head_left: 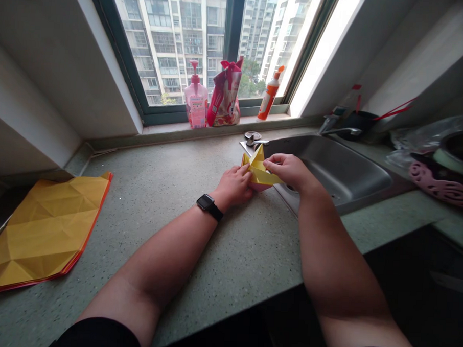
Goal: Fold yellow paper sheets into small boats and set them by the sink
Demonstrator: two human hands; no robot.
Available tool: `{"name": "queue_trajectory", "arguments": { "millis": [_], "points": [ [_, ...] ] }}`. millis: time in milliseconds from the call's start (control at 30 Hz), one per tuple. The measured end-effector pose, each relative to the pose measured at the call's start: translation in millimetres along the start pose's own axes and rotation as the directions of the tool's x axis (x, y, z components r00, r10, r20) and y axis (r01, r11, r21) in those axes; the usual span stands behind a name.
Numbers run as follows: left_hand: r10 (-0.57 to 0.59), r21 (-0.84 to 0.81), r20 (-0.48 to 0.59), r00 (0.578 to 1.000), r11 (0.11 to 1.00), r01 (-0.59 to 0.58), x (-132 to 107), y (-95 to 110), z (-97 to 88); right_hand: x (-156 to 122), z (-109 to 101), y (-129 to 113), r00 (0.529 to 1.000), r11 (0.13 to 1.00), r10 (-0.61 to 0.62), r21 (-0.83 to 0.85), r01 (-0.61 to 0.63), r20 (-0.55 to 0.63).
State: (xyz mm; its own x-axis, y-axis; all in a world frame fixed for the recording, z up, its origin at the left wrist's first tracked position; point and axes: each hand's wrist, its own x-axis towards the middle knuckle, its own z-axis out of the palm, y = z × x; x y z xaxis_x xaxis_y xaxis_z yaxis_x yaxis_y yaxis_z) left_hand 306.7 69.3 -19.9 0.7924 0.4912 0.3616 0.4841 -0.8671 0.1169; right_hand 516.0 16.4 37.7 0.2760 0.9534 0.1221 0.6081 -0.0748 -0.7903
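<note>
A small folded yellow paper boat [267, 177], with pink showing low on its side, is held between both hands over the counter by the sink's left edge. My left hand [234, 186], below a black watch, grips its left end with the fingers on the near side. Thumb and fingertips of my right hand [289, 170] pinch the upper rim on the right. A pointed peak of paper stands up in the middle. The undersides of the fold are hidden by my fingers.
Creased yellow sheets with red-orange edges [52, 227] lie stacked on the counter [146, 200] at left. The metal sink [343, 163] is at right. A pink pump bottle [197, 100], a pink bag [225, 96] and an orange bottle [269, 96] stand on the sill.
</note>
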Motion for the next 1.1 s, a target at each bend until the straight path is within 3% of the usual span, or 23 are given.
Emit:
{"name": "queue_trajectory", "arguments": {
  "millis": [167,500,733,1100],
  "points": [
    [0.000,-0.005,0.024,1.000,1.000,0.000,0.5,-1.4,0.7,2.0,1.3,1.4,1.000,1.000,-0.013,-0.006,0.013,0.007],
    [0.084,-0.108,-0.039,0.996,0.990,-0.088,2.3,-5.9,3.7,5.5,2.9,-0.2,0.998,0.997,0.063,0.051,-0.064,0.022],
    [-0.056,-0.204,-0.124,0.991,0.978,0.030,-1.1,-10.8,0.8,9.9,3.9,5.4,0.984,0.977,0.162,0.127,-0.170,0.072],
    [-0.150,-0.335,-0.191,0.970,0.939,0.079,-4.3,-21.3,10.7,12.7,10.0,6.7,0.971,0.986,0.147,0.048,-0.159,0.190]
  ]
}}
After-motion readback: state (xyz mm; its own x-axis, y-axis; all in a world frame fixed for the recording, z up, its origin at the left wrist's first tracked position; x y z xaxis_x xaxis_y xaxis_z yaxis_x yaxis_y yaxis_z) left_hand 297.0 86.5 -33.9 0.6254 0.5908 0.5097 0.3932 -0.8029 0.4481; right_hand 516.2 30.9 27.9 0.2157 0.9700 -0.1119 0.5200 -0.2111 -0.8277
